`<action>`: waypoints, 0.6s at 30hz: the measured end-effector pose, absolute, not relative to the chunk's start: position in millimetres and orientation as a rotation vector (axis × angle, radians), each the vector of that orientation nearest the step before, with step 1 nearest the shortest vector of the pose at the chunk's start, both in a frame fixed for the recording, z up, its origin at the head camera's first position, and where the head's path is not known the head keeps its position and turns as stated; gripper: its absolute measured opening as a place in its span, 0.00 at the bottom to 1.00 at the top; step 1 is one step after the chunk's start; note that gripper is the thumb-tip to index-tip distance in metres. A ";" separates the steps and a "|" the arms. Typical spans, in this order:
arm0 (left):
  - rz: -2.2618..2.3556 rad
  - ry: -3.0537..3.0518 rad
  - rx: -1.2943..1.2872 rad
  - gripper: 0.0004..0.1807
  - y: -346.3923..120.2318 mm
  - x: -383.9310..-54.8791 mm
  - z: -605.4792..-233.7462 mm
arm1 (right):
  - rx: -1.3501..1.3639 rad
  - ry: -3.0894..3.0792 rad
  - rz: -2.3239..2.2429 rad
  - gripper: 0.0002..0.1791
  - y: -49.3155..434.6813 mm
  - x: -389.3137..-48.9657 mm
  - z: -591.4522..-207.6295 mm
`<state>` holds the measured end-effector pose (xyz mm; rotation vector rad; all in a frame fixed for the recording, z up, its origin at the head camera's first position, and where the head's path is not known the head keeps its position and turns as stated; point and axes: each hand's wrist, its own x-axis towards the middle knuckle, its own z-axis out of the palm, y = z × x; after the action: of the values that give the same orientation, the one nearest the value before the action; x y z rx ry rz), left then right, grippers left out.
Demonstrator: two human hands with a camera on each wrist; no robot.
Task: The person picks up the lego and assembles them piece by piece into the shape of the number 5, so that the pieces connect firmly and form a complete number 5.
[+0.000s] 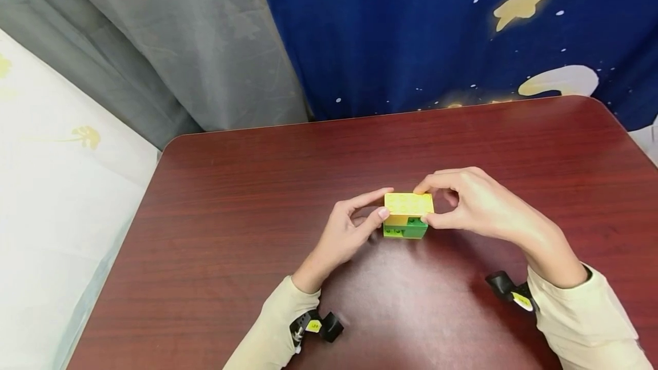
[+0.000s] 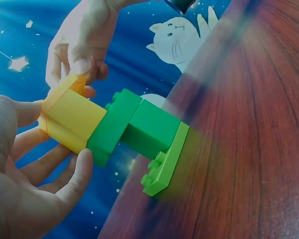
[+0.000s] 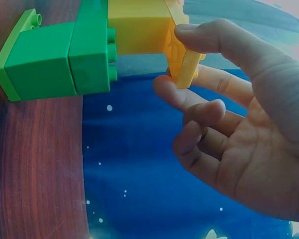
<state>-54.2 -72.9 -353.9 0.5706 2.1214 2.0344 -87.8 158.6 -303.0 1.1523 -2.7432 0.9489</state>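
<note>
A stack of toy building bricks stands on the table. At its bottom lies a thin light green brick [image 2: 169,167], bearing a green block [image 3: 40,62]. Above that come a longer green brick [image 3: 89,62], a yellow block [image 2: 77,117] and a flat yellow brick [image 1: 408,204] on top. My left hand [image 1: 343,237] holds the left end of the flat yellow brick between thumb and fingers, its lower fingers beside the yellow block. With thumb and index finger, my right hand [image 1: 485,207] pinches the right end of that same flat brick; its other fingers curl loosely below.
The reddish-brown table [image 1: 231,233] has its far edge behind the stack. A dark blue curtain [image 1: 411,33] and a grey curtain [image 1: 205,44] hang beyond it. White cloth [image 1: 61,187] lies along the left side. Black wrist devices sit on both sleeves.
</note>
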 end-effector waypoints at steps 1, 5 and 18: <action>2.032 2.122 0.565 0.20 -72.8 -53.0 -350.2 | 1.151 -2.747 0.953 0.16 158.5 -88.0 -303.1; 2.008 2.133 0.547 0.19 -72.9 -48.9 -336.5 | 1.144 -2.761 0.966 0.16 157.9 -88.2 -303.1; 1.975 2.153 0.549 0.19 -73.7 -49.2 -335.4 | 1.108 -2.783 1.005 0.17 155.7 -87.5 -304.9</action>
<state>-49.2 -73.7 -335.4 0.5494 2.1535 1.9754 -87.5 155.7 -304.9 1.1083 -2.7825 1.0054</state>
